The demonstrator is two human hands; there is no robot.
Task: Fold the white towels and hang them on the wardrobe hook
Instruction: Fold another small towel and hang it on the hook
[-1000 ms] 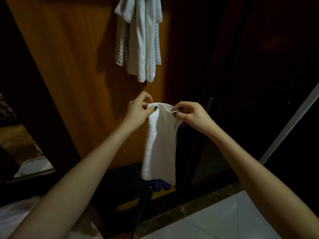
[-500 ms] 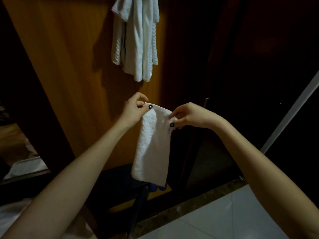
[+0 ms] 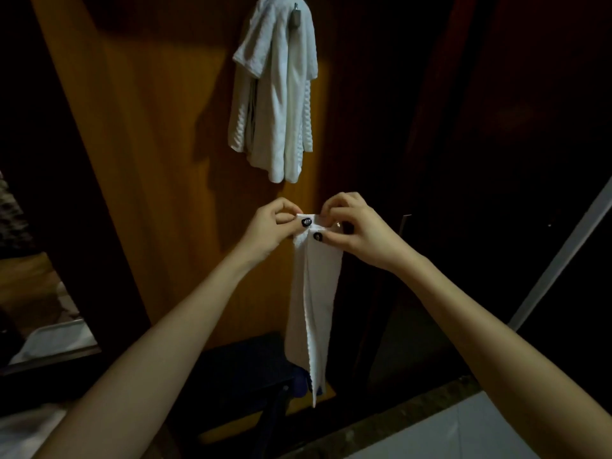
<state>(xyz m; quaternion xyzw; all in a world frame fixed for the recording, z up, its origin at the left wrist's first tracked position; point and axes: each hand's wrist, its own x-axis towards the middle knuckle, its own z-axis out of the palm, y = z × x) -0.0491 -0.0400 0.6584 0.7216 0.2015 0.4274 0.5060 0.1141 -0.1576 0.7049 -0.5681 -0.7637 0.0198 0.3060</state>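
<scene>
Left hand (image 3: pixel 270 226) pinches the top left corner of the towel (image 3: pixel 313 293), thumb in front, fingers curled behind. Right hand (image 3: pixel 357 230) pinches the top edge just beside it, same way. The 2 hands nearly touch, thumbs close together (dark polish on both thumbnails). The towel hangs straight down from the pinch as 1 narrow strip, folded lengthwise, with a vertical crease down its middle and the lower end tapering to a point. It hangs in the air in front of the door (image 3: pixel 149 160); whether it touches the door cannot be told.

Directly above the hands and apart from them, the hung towels (image 3: pixel 275 104) drape as a white bundle over the hook (image 3: pixel 295 14), near the top of the orange-brown wooden door. How many are in the bundle cannot be told.

Below the towel's lower end stands a dark stool (image 3: pixel 238 366), with a blue thing (image 3: pixel 299 385) just behind the towel's tip. Right of the door it is too dark to read. Pale floor (image 3: pixel 463 432) tiles show at bottom right, with a speckled strip along their edge. Far left, a white tray (image 3: pixel 56 339) lies on a dark ledge.
</scene>
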